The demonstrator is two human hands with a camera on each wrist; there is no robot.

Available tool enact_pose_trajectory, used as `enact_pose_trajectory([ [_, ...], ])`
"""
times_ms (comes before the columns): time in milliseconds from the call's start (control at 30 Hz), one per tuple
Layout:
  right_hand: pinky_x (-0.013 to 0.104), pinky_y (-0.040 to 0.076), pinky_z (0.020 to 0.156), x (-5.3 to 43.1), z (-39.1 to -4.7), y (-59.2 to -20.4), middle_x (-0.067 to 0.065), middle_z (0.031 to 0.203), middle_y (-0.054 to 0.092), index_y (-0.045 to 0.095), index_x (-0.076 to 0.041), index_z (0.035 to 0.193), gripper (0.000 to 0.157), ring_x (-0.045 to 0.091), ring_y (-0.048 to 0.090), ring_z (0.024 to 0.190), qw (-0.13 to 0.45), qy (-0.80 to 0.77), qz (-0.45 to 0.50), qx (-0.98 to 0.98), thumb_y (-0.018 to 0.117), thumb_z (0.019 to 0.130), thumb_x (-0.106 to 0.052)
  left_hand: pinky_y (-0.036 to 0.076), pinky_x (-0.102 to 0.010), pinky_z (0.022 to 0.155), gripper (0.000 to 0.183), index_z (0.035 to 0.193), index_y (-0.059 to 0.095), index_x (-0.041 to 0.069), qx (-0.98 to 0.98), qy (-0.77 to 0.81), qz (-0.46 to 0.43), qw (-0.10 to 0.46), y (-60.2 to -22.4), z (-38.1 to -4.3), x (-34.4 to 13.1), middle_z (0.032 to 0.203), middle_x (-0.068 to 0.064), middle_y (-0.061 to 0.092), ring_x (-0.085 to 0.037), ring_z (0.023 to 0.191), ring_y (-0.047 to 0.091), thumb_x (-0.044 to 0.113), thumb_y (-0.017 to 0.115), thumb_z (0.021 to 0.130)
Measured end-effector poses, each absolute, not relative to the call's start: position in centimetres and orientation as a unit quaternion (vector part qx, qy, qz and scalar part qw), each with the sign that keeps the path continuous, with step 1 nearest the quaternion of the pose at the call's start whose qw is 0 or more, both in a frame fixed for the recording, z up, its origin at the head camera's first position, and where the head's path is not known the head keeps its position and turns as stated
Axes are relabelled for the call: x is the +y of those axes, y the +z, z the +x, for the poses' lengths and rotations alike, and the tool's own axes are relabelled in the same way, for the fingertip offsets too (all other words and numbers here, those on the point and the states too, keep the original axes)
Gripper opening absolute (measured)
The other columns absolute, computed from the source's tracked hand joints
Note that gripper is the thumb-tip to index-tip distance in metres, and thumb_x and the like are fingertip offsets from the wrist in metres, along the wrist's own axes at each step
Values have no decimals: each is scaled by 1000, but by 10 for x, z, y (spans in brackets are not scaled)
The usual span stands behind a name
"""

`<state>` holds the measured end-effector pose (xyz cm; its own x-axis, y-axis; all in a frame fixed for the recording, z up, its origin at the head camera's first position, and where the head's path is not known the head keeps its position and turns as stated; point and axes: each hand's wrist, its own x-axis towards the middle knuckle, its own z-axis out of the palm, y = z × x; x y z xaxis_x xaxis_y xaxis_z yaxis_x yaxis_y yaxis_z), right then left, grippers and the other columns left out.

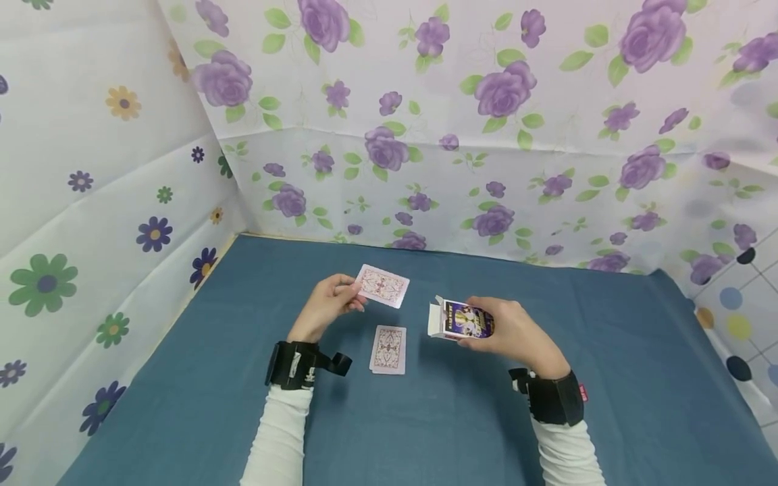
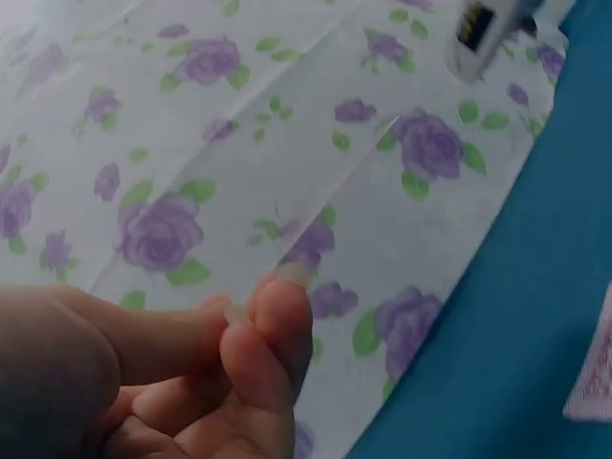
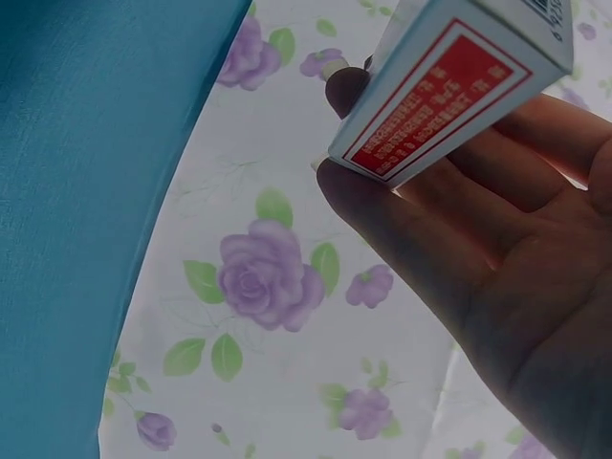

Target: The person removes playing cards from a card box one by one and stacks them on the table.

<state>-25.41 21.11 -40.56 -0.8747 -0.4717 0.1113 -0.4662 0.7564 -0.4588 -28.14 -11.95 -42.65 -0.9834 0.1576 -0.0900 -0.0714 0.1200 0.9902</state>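
Between thumb and fingertips, my left hand (image 1: 326, 307) pinches a playing card (image 1: 383, 286) by its left edge, its red-patterned back facing up. From the left wrist view, that card is nearly edge-on, so whether it is one card or more I cannot tell. Below it, a few playing cards (image 1: 388, 349) lie face down in a small pile on the cloth. My right hand (image 1: 513, 332) grips a card box (image 1: 463, 320), its flap end pointing left toward the cards and its flaps open. A red-printed side of the box shows in the right wrist view; its inside is hidden.
A blue-green cloth (image 1: 213, 398) covers the table. Behind it hangs a white curtain with purple flowers (image 1: 389, 148), and a flowered sheet (image 1: 91, 223) borders the left side. Black straps (image 1: 294, 365) circle both wrists.
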Motion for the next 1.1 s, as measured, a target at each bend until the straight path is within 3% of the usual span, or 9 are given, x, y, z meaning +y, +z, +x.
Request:
enact_pose_trajectory([
  [133, 25, 47, 67, 213, -256, -407, 10, 107, 67, 59, -1, 128, 63, 11, 56, 79, 7, -245, -249, 937, 82, 77, -30, 53, -23, 73, 25, 110, 58, -7, 743, 666, 6, 73, -438, -288, -123, 91, -19, 72, -7, 70, 67, 15, 58, 98],
  [267, 25, 47, 66, 214, -258, -410, 10, 106, 68, 60, -3, 126, 62, 10, 56, 78, 2, -242, -254, 936, 82, 77, -32, 52, -35, 84, 29, 111, 67, -4, 761, 646, 2, 69, -451, -293, -126, 88, -10, 71, -20, 82, 66, 20, 62, 96],
  [400, 25, 46, 66, 215, -258, -411, 11, 106, 68, 60, -2, 126, 62, 10, 56, 78, 3, -243, -254, 936, 82, 77, -32, 48, -39, 81, 28, 111, 69, -3, 781, 620, 7, 77, -462, -295, -126, 84, -11, 68, -31, 86, 61, 19, 61, 97],
  [633, 25, 47, 67, 214, -257, -411, 10, 107, 67, 59, -2, 129, 64, 11, 56, 78, 13, -247, -243, 938, 82, 76, -32, 47, -28, 69, 21, 104, 73, -3, 823, 565, -5, 64, -477, -296, -110, 79, -8, 69, -17, 69, 61, 13, 67, 91],
  [1100, 25, 46, 66, 211, -260, -415, 7, 100, 68, 62, -4, 123, 57, 9, 56, 77, 26, -253, -249, 934, 82, 77, -33, 45, -26, 55, 8, 80, 77, 5, 888, 459, 15, -5, -491, -289, -85, 70, -8, 70, -13, 57, 58, 12, 76, 83],
])
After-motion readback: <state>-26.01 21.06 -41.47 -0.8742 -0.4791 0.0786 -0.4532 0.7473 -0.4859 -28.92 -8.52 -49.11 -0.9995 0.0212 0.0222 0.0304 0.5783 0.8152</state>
